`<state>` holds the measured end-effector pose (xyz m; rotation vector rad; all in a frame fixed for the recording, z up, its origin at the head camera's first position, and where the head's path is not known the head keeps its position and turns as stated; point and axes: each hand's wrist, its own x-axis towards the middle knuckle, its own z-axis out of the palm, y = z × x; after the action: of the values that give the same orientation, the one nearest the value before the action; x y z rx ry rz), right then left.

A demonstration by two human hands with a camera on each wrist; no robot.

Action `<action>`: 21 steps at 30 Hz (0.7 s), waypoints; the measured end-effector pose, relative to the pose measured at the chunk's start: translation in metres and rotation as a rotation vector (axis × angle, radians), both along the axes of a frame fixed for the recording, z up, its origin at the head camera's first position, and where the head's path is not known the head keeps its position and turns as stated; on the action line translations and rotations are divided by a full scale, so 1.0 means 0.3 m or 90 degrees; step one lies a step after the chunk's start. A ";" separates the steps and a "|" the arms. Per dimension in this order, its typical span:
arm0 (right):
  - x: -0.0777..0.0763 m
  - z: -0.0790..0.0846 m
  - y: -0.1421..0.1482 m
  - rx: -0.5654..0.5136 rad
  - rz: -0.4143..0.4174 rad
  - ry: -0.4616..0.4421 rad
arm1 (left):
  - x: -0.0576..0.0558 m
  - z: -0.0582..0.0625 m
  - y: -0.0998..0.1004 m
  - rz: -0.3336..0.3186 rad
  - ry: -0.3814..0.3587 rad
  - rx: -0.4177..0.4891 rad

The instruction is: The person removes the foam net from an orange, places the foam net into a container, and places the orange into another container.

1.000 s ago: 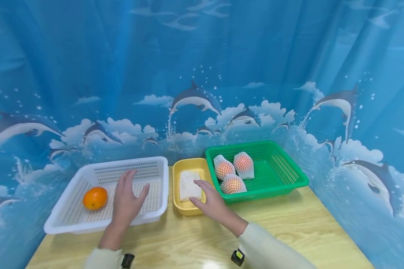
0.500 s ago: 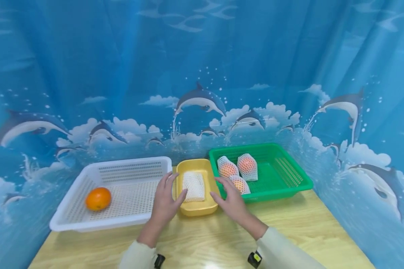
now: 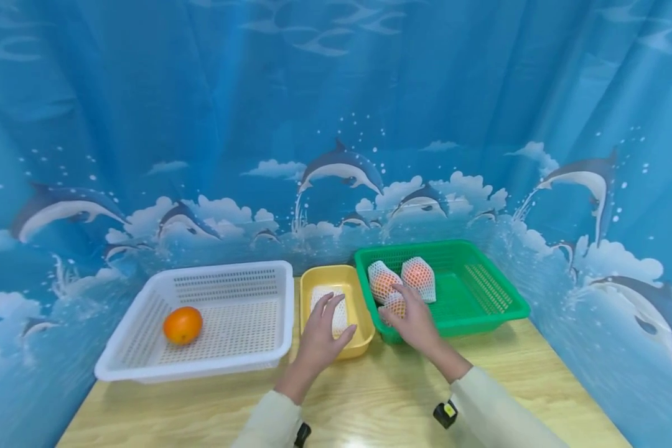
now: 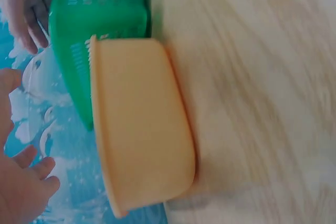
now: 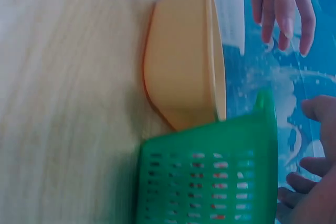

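My right hand (image 3: 416, 320) hovers over the near left corner of the green basket (image 3: 481, 320), fingers spread. Below it is a round orange-coloured fruit in a white foam net (image 3: 393, 305), partly hidden by the fingers; contact cannot be made out. Two more netted fruits, one at the left (image 3: 382, 280) and one at the back (image 3: 419, 277), lie beside it. My left hand (image 3: 320, 336) is held above the yellow tray (image 3: 364, 333) with fingers apart and nothing in them. Flat white foam nets (image 3: 338, 314) lie in that tray, partly covered by this hand.
On the left stands a white basket (image 3: 246, 361) with one bare orange (image 3: 182, 325) inside. All three containers stand side by side on the wooden table (image 3: 369, 398), in front of a blue dolphin-print curtain (image 3: 325, 93).
Both hands have moved rightward: the left from over the white basket to above the yellow tray, the right from the yellow tray to over the near netted fruit. The view has shifted slightly.
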<state>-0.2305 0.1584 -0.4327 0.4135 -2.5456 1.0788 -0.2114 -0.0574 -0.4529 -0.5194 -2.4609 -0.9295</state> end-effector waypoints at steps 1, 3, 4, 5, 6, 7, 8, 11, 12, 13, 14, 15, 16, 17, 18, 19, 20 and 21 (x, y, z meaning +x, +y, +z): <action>-0.009 0.003 0.007 0.008 -0.005 -0.014 | -0.002 -0.006 0.012 0.001 0.001 -0.005; -0.027 0.007 0.020 0.028 -0.016 -0.046 | -0.005 -0.016 0.035 0.001 -0.004 -0.014; -0.037 0.007 0.026 0.039 -0.021 -0.063 | -0.007 -0.021 0.047 -0.002 -0.007 -0.015; -0.046 0.008 0.032 0.046 -0.027 -0.081 | -0.009 -0.026 0.059 -0.004 -0.010 -0.019; -0.056 0.007 0.038 0.056 -0.033 -0.101 | -0.011 -0.031 0.071 -0.008 -0.015 -0.023; -0.066 0.005 0.045 0.066 -0.039 -0.119 | -0.013 -0.035 0.084 -0.013 -0.020 -0.029; -0.075 0.002 0.052 0.075 -0.043 -0.136 | -0.013 -0.037 0.096 -0.019 -0.028 -0.033; -0.094 -0.002 0.069 0.090 -0.055 -0.184 | -0.014 -0.047 0.130 -0.030 -0.061 -0.050; -0.099 -0.005 0.074 0.098 -0.055 -0.192 | -0.013 -0.050 0.139 -0.032 -0.066 -0.054; -0.103 -0.004 0.077 0.105 -0.055 -0.200 | -0.013 -0.053 0.147 -0.032 -0.069 -0.057; -0.107 -0.002 0.078 0.111 -0.055 -0.206 | -0.013 -0.055 0.153 -0.031 -0.073 -0.060; -0.111 0.001 0.078 0.115 -0.055 -0.213 | -0.014 -0.058 0.160 -0.029 -0.073 -0.063; -0.116 0.002 0.078 0.126 -0.056 -0.216 | -0.015 -0.060 0.166 -0.029 -0.073 -0.064; -0.123 0.003 0.079 0.137 -0.057 -0.220 | -0.016 -0.060 0.173 -0.029 -0.071 -0.064; -0.129 0.003 0.080 0.146 -0.059 -0.224 | -0.016 -0.059 0.179 -0.031 -0.070 -0.067; -0.134 0.006 0.080 0.152 -0.062 -0.232 | -0.016 -0.057 0.186 -0.034 -0.073 -0.066; -0.139 0.006 0.081 0.157 -0.062 -0.240 | -0.015 -0.056 0.192 -0.036 -0.077 -0.070; -0.143 0.005 0.083 0.162 -0.060 -0.247 | -0.014 -0.055 0.197 -0.037 -0.078 -0.074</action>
<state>-0.2735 0.1832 -0.4311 0.1527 -3.0262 0.8723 -0.2157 0.0018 -0.4693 -0.5916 -2.6358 -0.8677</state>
